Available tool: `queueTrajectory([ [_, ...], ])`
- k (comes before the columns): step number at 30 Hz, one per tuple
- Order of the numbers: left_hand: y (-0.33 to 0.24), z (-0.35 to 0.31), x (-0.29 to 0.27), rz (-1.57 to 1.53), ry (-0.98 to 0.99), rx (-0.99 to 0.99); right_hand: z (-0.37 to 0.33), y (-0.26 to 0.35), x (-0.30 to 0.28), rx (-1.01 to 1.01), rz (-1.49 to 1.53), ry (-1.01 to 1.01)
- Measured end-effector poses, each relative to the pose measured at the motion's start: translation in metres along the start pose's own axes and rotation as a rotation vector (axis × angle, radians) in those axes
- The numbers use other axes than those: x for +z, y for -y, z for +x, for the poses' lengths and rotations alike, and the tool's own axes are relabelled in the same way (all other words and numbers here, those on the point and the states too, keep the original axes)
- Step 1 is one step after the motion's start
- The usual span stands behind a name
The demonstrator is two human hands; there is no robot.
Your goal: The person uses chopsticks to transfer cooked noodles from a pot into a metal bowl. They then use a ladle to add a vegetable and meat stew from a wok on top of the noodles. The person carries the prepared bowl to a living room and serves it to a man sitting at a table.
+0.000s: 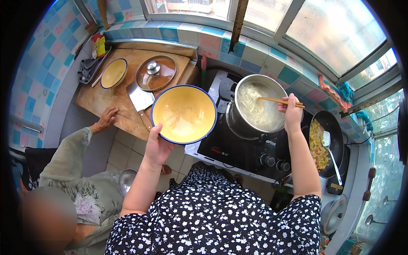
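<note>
My left hand [158, 145] grips the near rim of a yellow bowl [183, 112] with a blue edge, held up between the wooden board and the stove; no food shows in it. My right hand [292, 114] is closed round a pair of wooden chopsticks [280, 101]. Their tips reach into a steel pot [243, 126] on the stove, among pale noodles [253, 102] in cloudy water. Behind the bowl, a cleaver [140, 97] lies on the wooden board [98, 100], its handle partly covered by the bowl.
A glass lid [156, 73] and a smaller yellow bowl [114, 73] rest on the board. Another person's hand [107, 118] touches its near edge. Right of the pot stands a black wok [335, 140] with chopped food and a spatula [331, 151]. Stove knobs [267, 160] face me.
</note>
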State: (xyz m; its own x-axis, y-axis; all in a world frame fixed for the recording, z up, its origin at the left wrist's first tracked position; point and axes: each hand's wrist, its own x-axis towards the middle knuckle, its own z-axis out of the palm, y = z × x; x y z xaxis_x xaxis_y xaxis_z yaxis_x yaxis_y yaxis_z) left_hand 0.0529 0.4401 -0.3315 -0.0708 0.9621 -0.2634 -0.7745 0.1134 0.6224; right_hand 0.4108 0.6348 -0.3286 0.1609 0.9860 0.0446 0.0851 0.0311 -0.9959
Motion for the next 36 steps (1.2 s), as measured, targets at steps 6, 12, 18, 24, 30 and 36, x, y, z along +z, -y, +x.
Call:
queueTrajectory([
  [6,0.004,0.008,-0.007,0.009,0.038,-0.035,-0.018,0.0,-0.013,0.222,0.162,-0.044],
  [12,0.009,0.015,0.001,0.038,0.071,-0.072,-0.06,-0.015,-0.039,0.401,0.325,-0.184],
  [18,0.018,0.018,0.007,0.042,0.098,-0.065,-0.067,-0.027,-0.048,0.554,0.521,-0.273],
  [24,0.028,0.005,0.026,0.047,0.076,-0.012,-0.053,-0.044,-0.06,0.611,0.658,-0.291],
  [30,0.045,-0.011,0.041,0.02,0.061,0.066,-0.044,-0.053,-0.06,0.721,0.816,-0.215],
  [36,0.062,-0.021,0.048,0.045,0.027,0.101,-0.038,-0.035,-0.069,0.656,0.842,-0.18],
])
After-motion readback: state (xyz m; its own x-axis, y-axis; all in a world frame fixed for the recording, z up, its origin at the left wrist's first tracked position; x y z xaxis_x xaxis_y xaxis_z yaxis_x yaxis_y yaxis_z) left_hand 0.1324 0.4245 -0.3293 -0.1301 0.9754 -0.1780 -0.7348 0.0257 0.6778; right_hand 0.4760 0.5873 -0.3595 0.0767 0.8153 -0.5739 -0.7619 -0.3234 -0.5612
